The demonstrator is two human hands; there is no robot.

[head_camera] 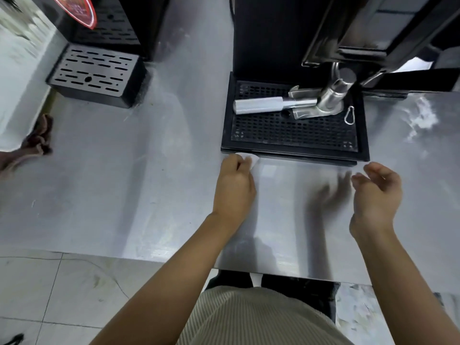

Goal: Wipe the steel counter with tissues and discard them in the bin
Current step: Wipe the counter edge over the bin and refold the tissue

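Tissue (254,161) is lying bunched on the steel counter (124,183), directly under the fingertips of the left hand (234,188) and touching the front rim of the black drip tray (298,157). Most of the tissue is hidden by the fingers, so its long axis cannot be determined; only a white corner is showing at the thumb side. The left hand is gripping it with curled fingers, knuckles up, and pressing it down onto the steel. The right hand (375,195) is hovering well apart to the right, near the tray's front right corner, with the palm turned inward and the fingers loosely curved; it is holding nothing and appears to be clear of the surface. The left hand is therefore the working hand. The open strip of counter is running rightward from the tissue along the tray front, between the two hands, so a wiping stroke in that direction is likely called for. The bin is not in view.
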